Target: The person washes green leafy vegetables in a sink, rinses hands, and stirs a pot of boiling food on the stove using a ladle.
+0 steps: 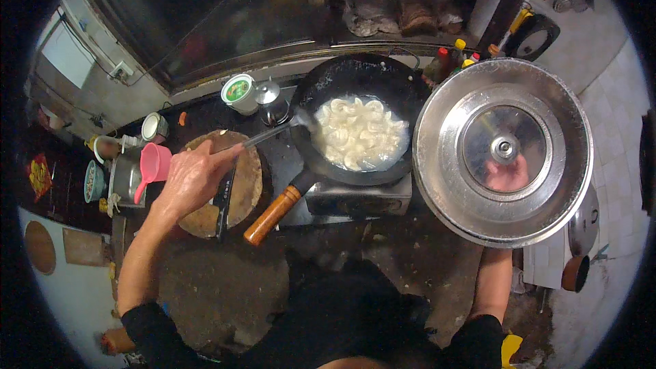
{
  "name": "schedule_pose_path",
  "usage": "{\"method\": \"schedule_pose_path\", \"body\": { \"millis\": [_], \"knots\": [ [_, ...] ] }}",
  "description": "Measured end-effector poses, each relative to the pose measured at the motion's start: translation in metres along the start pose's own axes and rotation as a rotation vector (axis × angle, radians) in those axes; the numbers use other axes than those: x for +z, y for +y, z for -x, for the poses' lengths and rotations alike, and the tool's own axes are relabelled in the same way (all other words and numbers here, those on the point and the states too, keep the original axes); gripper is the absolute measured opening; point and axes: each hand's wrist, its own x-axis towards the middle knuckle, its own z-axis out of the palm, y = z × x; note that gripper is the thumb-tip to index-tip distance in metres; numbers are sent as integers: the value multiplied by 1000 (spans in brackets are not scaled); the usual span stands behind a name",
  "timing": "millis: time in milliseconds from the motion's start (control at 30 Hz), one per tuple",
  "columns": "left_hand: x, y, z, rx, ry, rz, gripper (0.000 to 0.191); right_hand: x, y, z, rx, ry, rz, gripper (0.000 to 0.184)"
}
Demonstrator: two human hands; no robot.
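Note:
My left hand grips the handle of a metal cooking utensil, whose head rests inside the near-left wall of a black wok. Dumplings lie crowded in cloudy liquid in the wok. A wooden handle juts from the wok toward me. To the right of the wok, my right hand holds up a large metal lid. Its fingers show through the lid's glass centre, near the knob; the wrist is hidden behind the lid.
Under the wok stands a stove. A knife lies on a round wooden chopping board below my left hand. Nearby are a pink dipper, a white tub and a glass jar. Bottles stand behind the lid.

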Motion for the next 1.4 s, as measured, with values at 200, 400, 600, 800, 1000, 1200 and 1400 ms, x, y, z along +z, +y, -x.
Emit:
{"method": "schedule_pose_path", "body": {
  "millis": [200,400,600,800,1000,1200,1400],
  "knots": [
    [14,19,4,71,-98,-27,44,-4,-2,-4,-6,49,-35,24],
    [66,49,-37,147,-69,138,43,-8,-3,-6,-68,143,18,24],
    [90,78,-80,104,29,252,39,-15,-3,-8,-56,33,44,24],
    [97,102,-112,-3,14,353,33,-18,-1,-5,-49,155,32,25],
    [89,77,-109,-145,52,487,34,-15,2,-2,-1,19,-27,28],
    [85,39,-104,-151,120,217,33,-11,4,1,0,132,-9,27],
    [106,51,-96,-147,-74,177,22,-8,2,4,-6,160,-47,26]
  ]
}}
